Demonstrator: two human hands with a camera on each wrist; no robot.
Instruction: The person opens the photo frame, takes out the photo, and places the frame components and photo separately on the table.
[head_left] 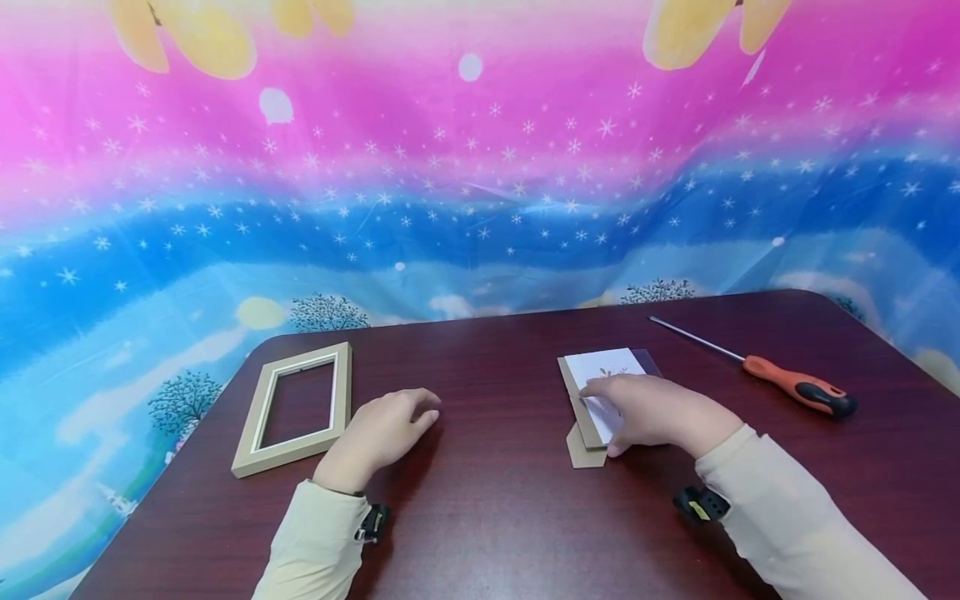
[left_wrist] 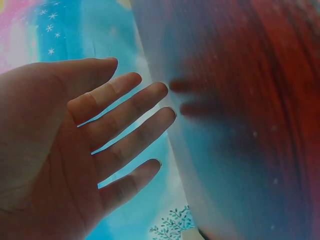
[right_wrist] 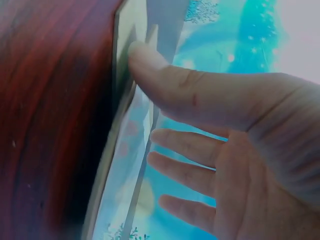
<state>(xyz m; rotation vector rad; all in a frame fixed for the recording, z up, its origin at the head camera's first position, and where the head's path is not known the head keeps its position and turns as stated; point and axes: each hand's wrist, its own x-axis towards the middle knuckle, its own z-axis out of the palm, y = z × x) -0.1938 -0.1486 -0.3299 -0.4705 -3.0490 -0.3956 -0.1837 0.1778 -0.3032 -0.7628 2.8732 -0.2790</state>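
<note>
My right hand (head_left: 648,408) lies over a small stack on the right part of the table. The stack has a tan frame backing board (head_left: 592,433) at the bottom, a white card (head_left: 592,362) with a small printed motif, and a clear sheet (head_left: 650,363) jutting out at the right. A tan stand leg (head_left: 587,455) sticks out below. In the right wrist view the thumb (right_wrist: 150,65) touches the board's edge area, and the other fingers extend by the sheet. My left hand (head_left: 386,429) hovers with loose fingers, holding nothing, beside a tan photo frame (head_left: 342,383) with its opening bare.
A screwdriver (head_left: 795,383) with an orange and black handle lies on the right, its tip pointing to the back left. The dark red wooden table (head_left: 480,375) ends at a colourful snowflake-patterned cloth (head_left: 480,200) behind it.
</note>
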